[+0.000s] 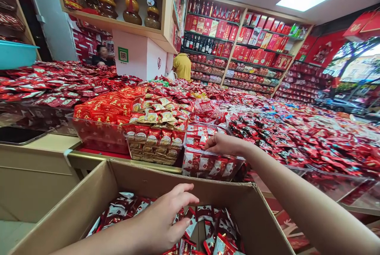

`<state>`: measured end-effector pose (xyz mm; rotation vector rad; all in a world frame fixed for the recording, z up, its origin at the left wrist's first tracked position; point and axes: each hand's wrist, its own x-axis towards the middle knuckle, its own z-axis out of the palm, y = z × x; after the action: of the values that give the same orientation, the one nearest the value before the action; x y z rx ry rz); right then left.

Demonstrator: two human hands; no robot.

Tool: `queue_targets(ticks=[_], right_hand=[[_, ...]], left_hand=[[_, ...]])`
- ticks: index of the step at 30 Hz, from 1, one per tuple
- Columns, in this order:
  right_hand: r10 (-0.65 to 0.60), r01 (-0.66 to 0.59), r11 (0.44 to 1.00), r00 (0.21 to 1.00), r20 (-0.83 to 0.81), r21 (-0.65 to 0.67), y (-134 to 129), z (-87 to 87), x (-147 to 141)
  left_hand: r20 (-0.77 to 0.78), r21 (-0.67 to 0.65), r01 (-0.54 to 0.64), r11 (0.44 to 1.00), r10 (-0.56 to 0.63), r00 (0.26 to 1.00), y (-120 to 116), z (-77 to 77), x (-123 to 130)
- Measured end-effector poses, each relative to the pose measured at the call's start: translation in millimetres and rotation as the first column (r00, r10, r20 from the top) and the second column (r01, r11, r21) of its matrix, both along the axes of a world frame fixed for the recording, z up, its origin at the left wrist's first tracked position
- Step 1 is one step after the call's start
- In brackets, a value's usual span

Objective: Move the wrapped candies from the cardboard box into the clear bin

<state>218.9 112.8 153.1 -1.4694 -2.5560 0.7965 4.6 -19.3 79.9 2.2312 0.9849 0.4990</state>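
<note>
Brown cardboard box [75, 197] sits open right under the camera, full of small red and white packets [221, 223]; the left hand [164, 219] is open, fingers a bit curled, just over those packets, and holds nothing that shows; the right hand [222, 144] lies loose on the edge of a clear plastic tray [213, 166] of like packets, not gripping; heaps of red packets [299, 144] spread out beyond; far back, a person in a yellow shirt [182, 67] stands by shelves of red boxes [234, 41].
</note>
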Motion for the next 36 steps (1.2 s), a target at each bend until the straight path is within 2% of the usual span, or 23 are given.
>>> queue_targets(ticks=[3, 5, 7, 13, 17, 20, 24, 26, 31, 36], right_hand=[[-0.041, 0.042, 0.99, 0.999, -0.014, 0.135, -1.0, 9.8, -3.5], [-0.121, 0.141, 0.945, 0.989, -0.087, 0.294, 0.4, 12.8, -9.2], [-0.15, 0.197, 0.904, 0.977, -0.151, 0.379, 3.2, 11.9, -16.7], [-0.021, 0.052, 0.961, 0.993, -0.114, 0.272, 8.6, -1.0, -30.0], [-0.051, 0.078, 0.98, 0.988, -0.149, 0.181, 9.3, -8.0, -26.2], [-0.053, 0.085, 0.988, 0.971, -0.233, 0.132, 10.8, -13.3, -22.5], [-0.088, 0.136, 0.984, 0.931, -0.355, 0.113, 11.4, -18.3, -20.6], [-0.063, 0.11, 0.989, 0.926, -0.373, 0.104, 10.5, -18.9, -20.5], [0.029, 0.008, 0.995, 0.924, -0.381, 0.095, 6.6, -18.2, -20.3], [0.043, 0.024, 0.98, 0.945, -0.324, 0.198, 2.9, -18.0, -19.2]], left_hand=[[-0.007, 0.006, 0.003, 1.0, -0.003, 1.0, -0.3, 0.3, -0.4], [-0.01, 0.008, 0.007, 1.0, -0.007, 1.0, -0.5, 0.4, -0.4], [-0.012, 0.005, 0.012, 1.0, -0.012, 1.0, -0.3, 0.2, -0.4], [-0.017, 0.002, 0.008, 1.0, -0.008, 1.0, 0.5, -1.1, -2.0], [-0.026, -0.003, 0.009, 1.0, -0.009, 1.0, 0.1, -2.1, -2.4], [-0.015, -0.008, 0.014, 1.0, -0.014, 1.0, 0.8, -3.4, -2.0], [-0.004, -0.022, 0.019, 1.0, -0.019, 1.0, 1.9, -3.6, -1.4], [-0.011, -0.027, 0.022, 0.999, -0.022, 1.0, 1.4, -2.7, -1.3], [-0.028, -0.059, 0.029, 0.998, -0.031, 0.999, -0.5, -1.4, -2.5], [-0.017, -0.063, 0.018, 0.998, -0.019, 1.0, -0.5, -2.1, -3.5]])
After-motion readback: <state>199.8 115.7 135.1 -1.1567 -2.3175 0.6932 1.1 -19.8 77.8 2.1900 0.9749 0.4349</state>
